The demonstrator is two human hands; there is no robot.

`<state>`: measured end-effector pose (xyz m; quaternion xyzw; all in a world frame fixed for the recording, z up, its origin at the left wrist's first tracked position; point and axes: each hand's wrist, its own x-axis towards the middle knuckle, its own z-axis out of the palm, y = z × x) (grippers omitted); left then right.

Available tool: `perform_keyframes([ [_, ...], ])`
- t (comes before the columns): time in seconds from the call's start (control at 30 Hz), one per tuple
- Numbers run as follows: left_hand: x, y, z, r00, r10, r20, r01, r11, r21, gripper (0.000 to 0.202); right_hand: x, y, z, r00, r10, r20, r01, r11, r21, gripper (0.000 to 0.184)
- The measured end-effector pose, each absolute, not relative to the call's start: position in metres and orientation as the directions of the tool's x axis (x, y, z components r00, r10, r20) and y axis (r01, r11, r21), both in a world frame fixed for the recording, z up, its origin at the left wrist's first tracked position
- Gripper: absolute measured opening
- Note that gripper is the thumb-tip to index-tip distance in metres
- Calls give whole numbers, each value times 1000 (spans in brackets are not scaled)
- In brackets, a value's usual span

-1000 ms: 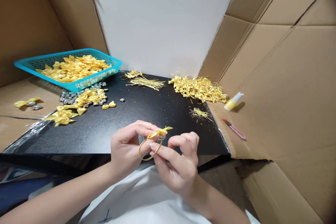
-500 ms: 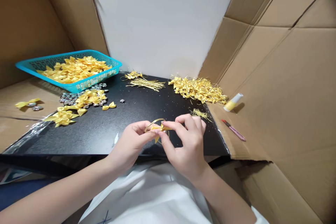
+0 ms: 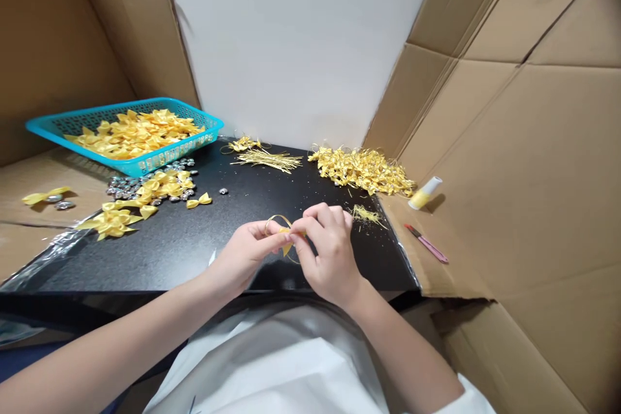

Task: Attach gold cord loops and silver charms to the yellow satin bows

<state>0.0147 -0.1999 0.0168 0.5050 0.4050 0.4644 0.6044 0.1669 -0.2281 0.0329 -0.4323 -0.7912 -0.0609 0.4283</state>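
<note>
Between my two hands, just above the front of the black table (image 3: 233, 252), is a yellow ribbon bow (image 3: 286, 248) with a thin gold tie looped from it. My left hand (image 3: 250, 249) pinches the bow's left side between thumb and fingers. From the right, the thumb and forefinger of my right hand (image 3: 326, 246) close on the bow's middle. My fingers cover much of the bow, so its centre is hidden. The gold loop (image 3: 277, 217) arches up over my left fingertips.
A turquoise basket (image 3: 145, 167) of yellow bows stands at the back left, with silver beads (image 3: 123, 187) and loose bows (image 3: 114, 220) before it. Gold ties (image 3: 269, 160) and a pile of tied bows (image 3: 361, 169) lie at the back. Right: a glue stick (image 3: 425, 193), a pink cutter (image 3: 427, 244).
My right hand has shifted left and closed in on the bow, its fingers now bunched nearer my left hand. The whole view has tilted slightly.
</note>
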Motion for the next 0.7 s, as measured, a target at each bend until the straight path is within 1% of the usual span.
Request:
perform_keyframes([
  [0.1, 16, -188, 18, 276, 960, -49, -100, 80, 992, 28, 167, -214, 27, -223, 666, 712, 673, 633, -382, 11],
  [0.17, 16, -177, 18, 286, 955, -72, -66, 95, 993, 27, 169, -201, 26, -214, 680, 701, 582, 665, -468, 12],
  [0.27, 17, -154, 15, 275, 954, -122, 32, 118, 993, 23, 177, -178, 30, -202, 691, 693, 333, 714, -615, 16],
  [0.33, 16, -137, 12, 258, 954, -150, 84, 132, 988, 22, 183, -167, 36, -172, 730, 662, 167, 684, -710, 19],
  [0.4, 15, -122, 8, 228, 959, -165, 122, 140, 983, 22, 189, -162, 43, -167, 779, 605, 57, 620, -783, 23],
  [0.47, 14, -112, 5, 214, 961, -174, 153, 143, 978, 21, 193, -161, 49, -203, 812, 547, -3, 558, -830, 27],
  [0.57, 14, -106, 2, 207, 960, -189, 192, 150, 970, 22, 196, -163, 54, -237, 834, 499, -25, 508, -861, 30],
  [0.7, 13, -102, -2, 196, 958, -212, 222, 167, 961, 24, 198, -162, 58, -187, 833, 521, -45, 523, -851, 29],
])
